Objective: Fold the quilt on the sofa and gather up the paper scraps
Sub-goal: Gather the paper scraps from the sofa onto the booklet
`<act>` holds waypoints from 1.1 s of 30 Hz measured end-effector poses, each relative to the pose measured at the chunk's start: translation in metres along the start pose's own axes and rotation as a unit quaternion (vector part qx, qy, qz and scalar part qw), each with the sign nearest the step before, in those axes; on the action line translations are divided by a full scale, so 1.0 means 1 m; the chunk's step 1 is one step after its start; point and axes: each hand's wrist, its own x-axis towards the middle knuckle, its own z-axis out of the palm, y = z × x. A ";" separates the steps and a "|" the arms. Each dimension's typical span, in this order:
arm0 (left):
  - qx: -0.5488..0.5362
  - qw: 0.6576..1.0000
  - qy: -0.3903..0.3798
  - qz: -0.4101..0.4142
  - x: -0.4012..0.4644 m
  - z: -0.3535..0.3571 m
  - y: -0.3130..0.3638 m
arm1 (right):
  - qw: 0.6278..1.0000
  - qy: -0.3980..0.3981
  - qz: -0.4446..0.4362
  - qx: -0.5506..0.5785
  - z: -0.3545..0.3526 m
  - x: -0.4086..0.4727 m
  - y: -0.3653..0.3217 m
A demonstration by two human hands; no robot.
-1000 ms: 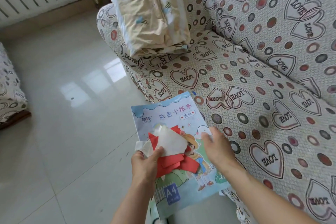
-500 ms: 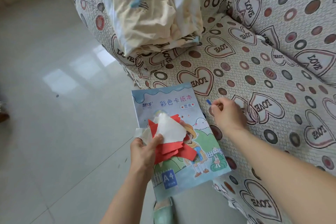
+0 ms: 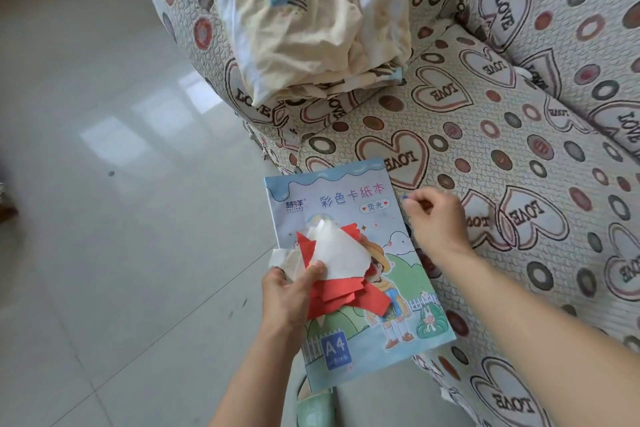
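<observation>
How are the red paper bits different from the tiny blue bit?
The red paper scraps are many and big; the blue scrap is one tiny speck. The left hand holds the red ones on the card-paper pad; the right hand pinches the blue one above the sofa. Both are scraps.

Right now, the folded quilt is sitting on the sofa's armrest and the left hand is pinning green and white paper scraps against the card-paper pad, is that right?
Not quite: the scraps are red and white, not green. The head view shows the left hand pinning them with its thumb against the card-paper pad. The folded quilt does sit on the sofa's armrest.
</observation>
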 end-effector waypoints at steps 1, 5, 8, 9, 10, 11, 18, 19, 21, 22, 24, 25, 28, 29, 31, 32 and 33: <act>-0.002 1.000 0.001 0.000 -0.001 0.000 0.000 | 0.998 -0.027 -0.017 0.045 0.000 -0.011 -0.010; 0.017 1.000 0.006 0.020 -0.005 -0.001 -0.001 | 0.980 -0.176 -0.041 0.085 0.015 -0.063 -0.038; 0.026 0.999 0.004 0.034 -0.013 0.000 0.000 | 0.978 -0.203 -0.053 -0.009 0.031 -0.087 -0.042; 0.015 0.999 -0.005 0.036 -0.017 0.000 -0.001 | 0.979 -0.191 -0.058 -0.035 0.032 -0.092 -0.045; 0.002 0.999 -0.014 0.037 -0.019 0.000 -0.002 | 0.981 -0.175 -0.059 -0.052 0.032 -0.095 -0.046; -0.009 0.999 -0.016 0.037 -0.023 -0.001 -0.002 | 0.983 -0.162 -0.060 -0.064 0.031 -0.099 -0.049; -0.040 0.998 -0.020 0.054 -0.055 -0.008 -0.015 | 0.987 -0.099 -0.081 -0.097 0.019 -0.130 -0.051; -0.044 0.997 -0.019 0.057 -0.060 -0.008 -0.017 | 0.985 -0.088 -0.103 -0.108 0.017 -0.135 -0.051; -0.049 0.996 -0.017 0.069 -0.074 -0.009 -0.021 | 0.979 -0.060 -0.154 -0.119 0.014 -0.147 -0.048; -0.050 0.996 -0.014 0.075 -0.080 -0.010 -0.024 | 0.974 -0.045 -0.185 -0.122 0.012 -0.153 -0.046; -0.060 0.994 -0.011 0.090 -0.095 -0.011 -0.028 | 0.960 -0.018 -0.245 -0.131 0.007 -0.166 -0.042; -0.068 0.993 -0.010 0.098 -0.102 -0.013 -0.032 | 0.954 -0.008 -0.269 -0.134 0.004 -0.172 -0.042; -0.094 0.988 0.000 0.121 -0.121 -0.017 -0.045 | 0.943 0.003 -0.308 -0.124 -0.008 -0.192 -0.041; -0.102 0.986 0.000 0.129 -0.127 -0.019 -0.050 | 0.942 0.005 -0.314 -0.121 -0.011 -0.198 -0.041; -0.114 0.983 -0.005 0.141 -0.141 -0.021 -0.059 | 0.938 0.003 -0.323 -0.127 -0.017 -0.209 -0.039; -0.121 0.982 -0.009 0.145 -0.148 -0.022 -0.063 | 0.937 0.000 -0.324 -0.128 -0.020 -0.215 -0.038; -0.127 0.980 -0.014 0.151 -0.157 -0.023 -0.066 | 0.937 -0.002 -0.326 -0.126 -0.024 -0.222 -0.037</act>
